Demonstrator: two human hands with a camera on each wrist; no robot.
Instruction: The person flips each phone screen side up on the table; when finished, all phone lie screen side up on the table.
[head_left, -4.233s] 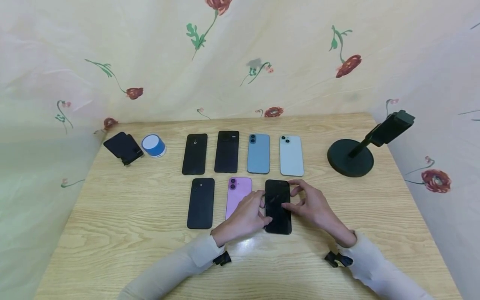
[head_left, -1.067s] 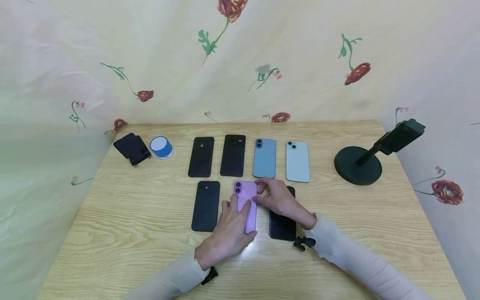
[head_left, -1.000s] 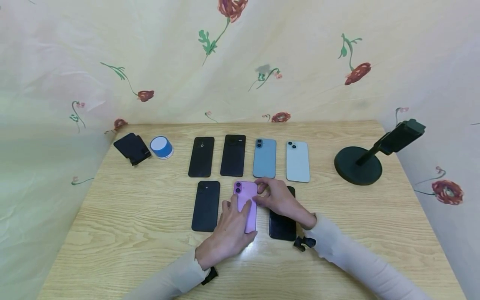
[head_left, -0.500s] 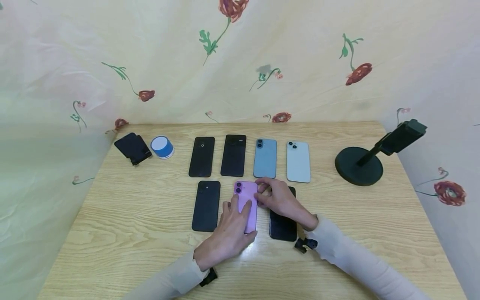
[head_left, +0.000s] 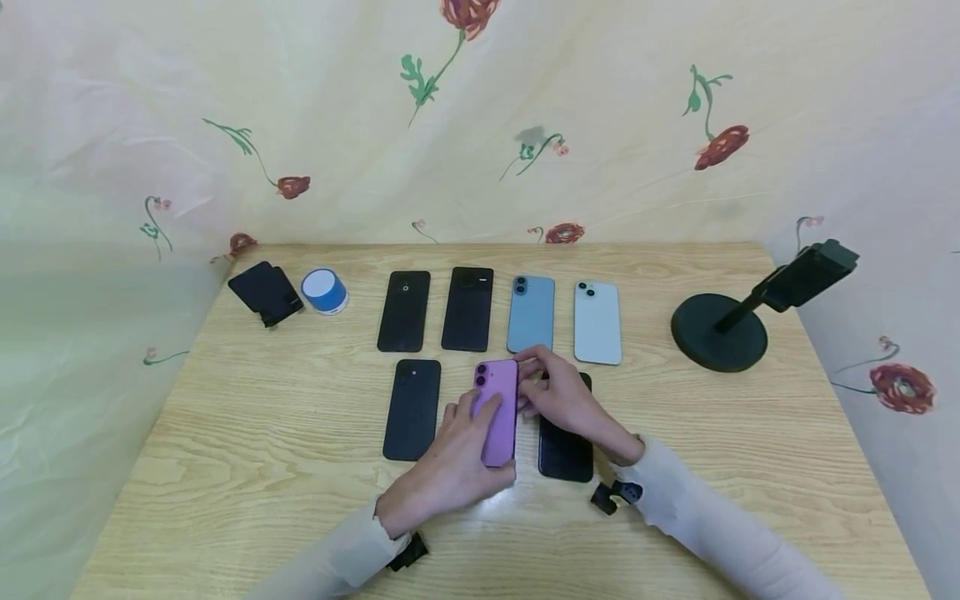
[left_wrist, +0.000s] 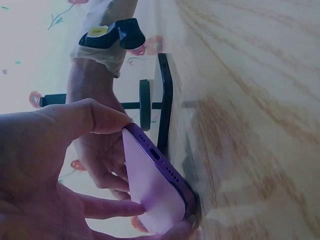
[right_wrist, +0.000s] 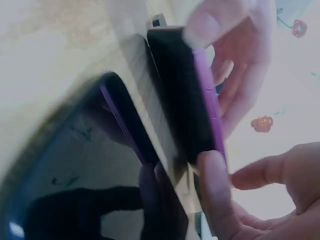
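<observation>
A purple smartphone [head_left: 503, 429] is tilted, camera side up, its right edge raised off the table. My left hand [head_left: 452, 467] grips it, thumb at the lower right corner and fingers over the back and far side. At the upper right edge my right hand [head_left: 562, 398] pinches the phone; in the right wrist view one fingertip lies against the dark screen side [right_wrist: 175, 90]. Beneath my right wrist lies a black smartphone [head_left: 566, 458], screen up and partly covered. The left wrist view shows the purple phone's bottom edge [left_wrist: 156, 154] with its charging port.
Left of my hands lies a dark blue phone [head_left: 412, 412]. Behind are two black phones [head_left: 403, 312] [head_left: 467, 310], a blue phone [head_left: 531, 317] and a pale blue phone [head_left: 597, 325]. A black stand [head_left: 718, 333], a blue-white cylinder [head_left: 324, 292] and a folded black holder [head_left: 266, 293] stand farther out.
Both hands have moved from the black phone to the purple one. The purple phone lay flat half a second ago; now its right edge is lifted, with my left thumb on its corner.
</observation>
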